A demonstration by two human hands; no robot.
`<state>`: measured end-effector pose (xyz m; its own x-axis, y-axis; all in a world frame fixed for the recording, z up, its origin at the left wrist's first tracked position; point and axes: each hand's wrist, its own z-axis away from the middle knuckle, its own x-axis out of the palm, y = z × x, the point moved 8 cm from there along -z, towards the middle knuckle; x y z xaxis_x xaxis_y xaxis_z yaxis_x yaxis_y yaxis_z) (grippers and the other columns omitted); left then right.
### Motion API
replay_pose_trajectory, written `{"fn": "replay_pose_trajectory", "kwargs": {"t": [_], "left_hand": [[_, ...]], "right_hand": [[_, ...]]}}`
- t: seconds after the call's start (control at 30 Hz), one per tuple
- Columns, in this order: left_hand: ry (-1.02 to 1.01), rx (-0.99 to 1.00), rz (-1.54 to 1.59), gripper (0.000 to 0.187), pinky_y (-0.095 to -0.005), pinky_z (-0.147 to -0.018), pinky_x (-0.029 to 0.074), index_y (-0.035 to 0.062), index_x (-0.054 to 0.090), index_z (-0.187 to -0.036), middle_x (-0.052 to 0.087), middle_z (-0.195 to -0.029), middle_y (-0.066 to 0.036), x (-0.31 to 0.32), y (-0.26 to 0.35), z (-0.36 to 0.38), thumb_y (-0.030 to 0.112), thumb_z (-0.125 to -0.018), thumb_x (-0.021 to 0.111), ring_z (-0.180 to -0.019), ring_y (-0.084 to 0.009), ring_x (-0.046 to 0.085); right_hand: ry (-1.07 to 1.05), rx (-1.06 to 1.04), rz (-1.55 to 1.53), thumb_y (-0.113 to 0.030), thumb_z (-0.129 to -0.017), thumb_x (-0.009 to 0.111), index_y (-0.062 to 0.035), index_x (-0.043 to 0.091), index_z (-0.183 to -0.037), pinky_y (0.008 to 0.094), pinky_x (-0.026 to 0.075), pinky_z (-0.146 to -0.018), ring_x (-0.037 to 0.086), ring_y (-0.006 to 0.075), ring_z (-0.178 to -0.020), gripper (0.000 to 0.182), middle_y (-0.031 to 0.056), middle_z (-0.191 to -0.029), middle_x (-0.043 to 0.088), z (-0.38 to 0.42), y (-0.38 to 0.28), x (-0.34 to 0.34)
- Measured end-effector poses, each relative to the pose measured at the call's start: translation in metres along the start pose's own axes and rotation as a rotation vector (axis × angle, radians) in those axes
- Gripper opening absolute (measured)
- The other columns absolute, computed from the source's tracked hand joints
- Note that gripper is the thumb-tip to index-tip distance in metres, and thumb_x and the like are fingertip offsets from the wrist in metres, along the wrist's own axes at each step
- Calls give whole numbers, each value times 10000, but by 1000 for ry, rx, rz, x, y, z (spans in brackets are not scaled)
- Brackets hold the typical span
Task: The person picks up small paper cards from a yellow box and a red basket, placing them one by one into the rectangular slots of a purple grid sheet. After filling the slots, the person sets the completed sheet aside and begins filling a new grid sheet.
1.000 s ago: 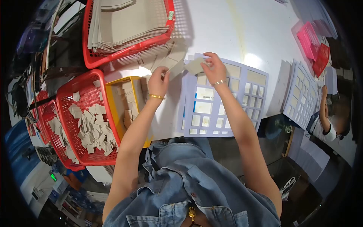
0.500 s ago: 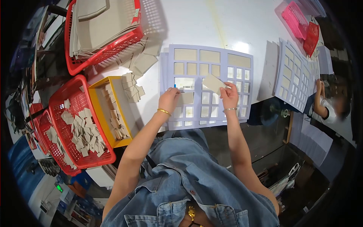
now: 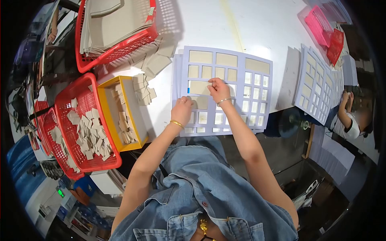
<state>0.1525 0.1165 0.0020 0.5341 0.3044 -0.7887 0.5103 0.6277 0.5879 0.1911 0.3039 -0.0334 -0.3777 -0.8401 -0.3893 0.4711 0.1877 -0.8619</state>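
A lavender panel (image 3: 240,80) with rows of rectangular cut-outs lies in front of me on top of another sheet. Several of its upper openings show grey-beige cardboard; many lower ones show pale backing. My right hand (image 3: 220,91) pinches the right end of a rectangular cardboard piece (image 3: 199,87), which lies over a left-hand opening in the third row. A small blue strip (image 3: 188,90) shows at this piece's left end. My left hand (image 3: 182,111) rests at the panel's left edge, just below the strip, with fingers bent together; anything under its fingertips is hidden.
Loose cardboard pieces (image 3: 141,89) lie left of the panel. Beyond them stand a yellow-edged box (image 3: 134,108), a red basket of small pieces (image 3: 64,100) and a red basket of large sheets (image 3: 116,48). More panels (image 3: 315,86) and a co-worker (image 3: 348,120) are at right.
My right hand has moved left and brought the tilted cardboard piece down level over the third-row opening. My left hand has slid slightly lower, away from the blue strip. The view has shifted a little.
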Motion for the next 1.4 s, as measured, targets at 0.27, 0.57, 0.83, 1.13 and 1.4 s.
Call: {"fn": "replay_pose_trajectory", "kwargs": {"t": [0.27,0.57,0.83,1.13,1.4], "left_hand": [[34,54,117,270,-402,-805,504,87,607,-1020,592,-1079,-84,-14,5,10,9,-762,629,-1010,-312,566],[290,65,290,189,-380,-753,511,52,626,-956,617,-1020,-118,-105,-2,67,-32,-789,595,-911,-318,616],[647,-456,263,196,-403,-717,494,22,593,-983,584,-980,-166,-184,-141,150,-22,-793,612,-856,-350,592],[204,-681,142,413,-462,-789,502,30,533,-1032,530,-1101,-187,-116,-219,136,208,-738,762,-962,-373,591],[182,-664,481,201,-453,-756,483,32,550,-897,618,-882,-197,-103,-226,137,130,-761,661,-850,-371,613]], "right_hand": [[107,-168,161,-75,-779,687,-97,645,-967,351,511,-644,627,197,-759,194,42,-862,572,14,-50,1],[61,-513,616,-110,-710,720,-124,661,-814,398,484,-715,616,261,-824,121,58,-870,632,11,-66,37],[-107,-295,944,-121,-735,707,-138,676,-853,393,446,-746,618,236,-827,123,20,-899,659,2,-69,46],[-467,-942,607,-146,-722,684,-165,687,-864,379,427,-841,571,242,-983,143,31,-921,637,39,-259,259],[-967,-1069,1496,-195,-818,612,-181,722,-1053,368,352,-925,480,187,-1155,259,3,-1141,589,61,-203,419]]}}
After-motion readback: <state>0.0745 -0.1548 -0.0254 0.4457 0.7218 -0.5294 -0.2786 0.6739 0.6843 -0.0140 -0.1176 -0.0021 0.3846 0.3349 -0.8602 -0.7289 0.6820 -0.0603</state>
